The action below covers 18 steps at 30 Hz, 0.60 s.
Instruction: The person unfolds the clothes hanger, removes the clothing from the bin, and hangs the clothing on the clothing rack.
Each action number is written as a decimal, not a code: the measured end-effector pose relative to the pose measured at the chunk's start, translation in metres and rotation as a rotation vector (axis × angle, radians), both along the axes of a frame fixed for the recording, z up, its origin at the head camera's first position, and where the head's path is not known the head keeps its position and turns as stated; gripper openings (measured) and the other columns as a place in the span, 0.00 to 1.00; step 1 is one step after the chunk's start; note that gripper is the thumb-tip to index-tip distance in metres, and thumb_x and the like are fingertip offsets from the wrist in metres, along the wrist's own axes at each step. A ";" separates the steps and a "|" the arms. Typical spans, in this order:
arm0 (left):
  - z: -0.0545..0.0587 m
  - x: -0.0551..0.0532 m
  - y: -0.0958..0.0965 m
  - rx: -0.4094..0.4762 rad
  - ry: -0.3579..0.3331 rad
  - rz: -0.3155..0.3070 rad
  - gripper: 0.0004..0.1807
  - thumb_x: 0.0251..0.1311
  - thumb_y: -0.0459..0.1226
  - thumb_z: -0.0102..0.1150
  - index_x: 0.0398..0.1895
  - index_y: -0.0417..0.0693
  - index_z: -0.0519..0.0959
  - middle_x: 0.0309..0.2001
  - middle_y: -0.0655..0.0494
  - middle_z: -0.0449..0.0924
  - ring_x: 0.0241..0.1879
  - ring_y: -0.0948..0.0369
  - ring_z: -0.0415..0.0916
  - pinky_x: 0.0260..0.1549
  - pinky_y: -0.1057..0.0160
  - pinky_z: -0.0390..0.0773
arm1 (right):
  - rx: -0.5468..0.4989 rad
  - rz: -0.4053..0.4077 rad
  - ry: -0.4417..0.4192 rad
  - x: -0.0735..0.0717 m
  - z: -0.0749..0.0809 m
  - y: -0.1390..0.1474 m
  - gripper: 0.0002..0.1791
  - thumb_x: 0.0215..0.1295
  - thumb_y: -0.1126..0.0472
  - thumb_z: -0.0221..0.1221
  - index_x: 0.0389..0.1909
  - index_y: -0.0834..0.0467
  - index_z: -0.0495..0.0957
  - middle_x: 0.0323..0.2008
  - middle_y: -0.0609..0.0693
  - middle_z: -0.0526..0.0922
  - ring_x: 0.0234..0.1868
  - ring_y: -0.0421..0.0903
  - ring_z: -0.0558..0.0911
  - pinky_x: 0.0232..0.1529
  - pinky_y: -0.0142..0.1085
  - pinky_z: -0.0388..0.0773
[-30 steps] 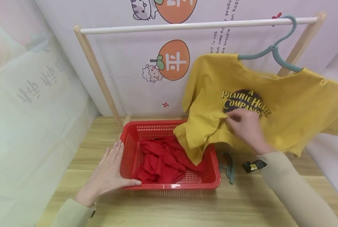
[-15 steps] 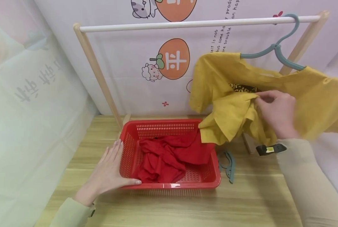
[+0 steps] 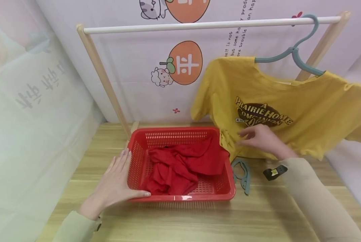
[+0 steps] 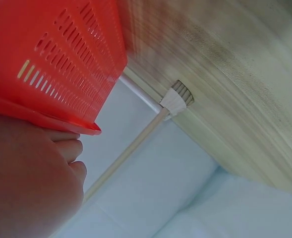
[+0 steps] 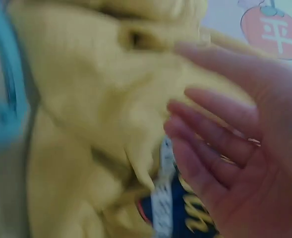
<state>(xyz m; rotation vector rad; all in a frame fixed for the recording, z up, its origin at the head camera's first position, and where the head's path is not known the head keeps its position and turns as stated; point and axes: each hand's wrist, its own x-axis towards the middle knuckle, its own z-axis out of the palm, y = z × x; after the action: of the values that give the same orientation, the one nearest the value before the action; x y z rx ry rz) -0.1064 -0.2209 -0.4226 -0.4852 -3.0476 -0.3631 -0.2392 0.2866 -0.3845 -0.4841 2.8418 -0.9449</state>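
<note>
My left hand (image 3: 115, 181) rests on the near left corner of a red plastic basket (image 3: 156, 198), fingers straight along its side and thumb over the front rim. Crumpled red cloth (image 3: 174, 168) lies in the basket. A yellow T-shirt (image 3: 313, 112) with printed lettering hangs on a blue-green hanger (image 3: 272, 59). My right hand (image 3: 263, 140) is in front of the shirt's lower part, below the print. In the right wrist view its fingers (image 5: 215, 106) are loosely bent, with thumb and fingers apart and nothing held.
The hanger hooks over the white rail (image 3: 183, 27) of a wooden-legged rack. Right of the basket, a second blue-green hanger (image 3: 245, 181) lies on the wooden table (image 3: 156, 225). The shirt's lower left edge bunches at the basket's right rim. Printed sheets cover the walls.
My right hand pulled the shirt's hem up and right, then let go and came down to the left. The shirt has dropped, showing its print again. My left hand has stayed put.
</note>
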 end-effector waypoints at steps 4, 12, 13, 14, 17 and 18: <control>0.001 0.000 0.000 -0.001 -0.006 0.001 0.79 0.39 0.81 0.60 0.79 0.31 0.46 0.81 0.38 0.39 0.79 0.44 0.35 0.75 0.46 0.41 | -0.071 0.049 0.049 -0.001 -0.021 -0.022 0.25 0.63 0.55 0.72 0.56 0.65 0.82 0.41 0.55 0.88 0.39 0.51 0.87 0.42 0.45 0.84; 0.001 0.001 0.000 0.005 -0.011 0.005 0.79 0.39 0.80 0.62 0.79 0.31 0.46 0.80 0.38 0.39 0.79 0.45 0.35 0.75 0.45 0.42 | -0.168 -0.061 0.189 -0.015 -0.047 -0.048 0.07 0.66 0.72 0.58 0.29 0.65 0.81 0.27 0.54 0.84 0.29 0.49 0.80 0.33 0.41 0.77; 0.001 0.001 0.000 0.004 -0.009 0.004 0.79 0.39 0.80 0.62 0.79 0.31 0.46 0.80 0.38 0.40 0.79 0.44 0.36 0.75 0.45 0.42 | -0.165 -0.103 0.225 -0.018 -0.045 -0.049 0.09 0.66 0.71 0.58 0.26 0.65 0.80 0.24 0.55 0.82 0.27 0.49 0.77 0.30 0.40 0.74; 0.000 0.001 -0.001 0.004 -0.008 0.004 0.79 0.39 0.80 0.62 0.79 0.31 0.46 0.81 0.38 0.40 0.79 0.44 0.36 0.75 0.45 0.42 | -0.170 -0.153 0.257 -0.022 -0.041 -0.049 0.09 0.66 0.71 0.57 0.26 0.66 0.79 0.23 0.56 0.82 0.25 0.50 0.76 0.28 0.40 0.73; 0.000 0.001 -0.001 0.006 -0.006 0.002 0.79 0.39 0.80 0.61 0.79 0.31 0.46 0.81 0.39 0.39 0.79 0.44 0.35 0.75 0.45 0.42 | -0.210 -0.332 0.358 -0.032 -0.024 -0.049 0.08 0.67 0.68 0.59 0.34 0.69 0.83 0.28 0.61 0.85 0.28 0.52 0.80 0.30 0.37 0.73; 0.000 0.001 -0.001 0.005 -0.005 0.002 0.79 0.39 0.80 0.61 0.80 0.32 0.46 0.81 0.39 0.39 0.79 0.45 0.35 0.75 0.45 0.42 | -0.239 -0.375 0.354 -0.034 -0.019 -0.049 0.09 0.69 0.65 0.59 0.36 0.68 0.84 0.31 0.62 0.86 0.30 0.54 0.81 0.31 0.37 0.73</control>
<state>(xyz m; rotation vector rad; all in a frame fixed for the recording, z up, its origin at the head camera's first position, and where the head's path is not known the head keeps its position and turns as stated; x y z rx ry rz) -0.1050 -0.2222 -0.4230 -0.4822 -3.0512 -0.3726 -0.2736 0.2377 -0.4033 -0.1463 3.2255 -1.4018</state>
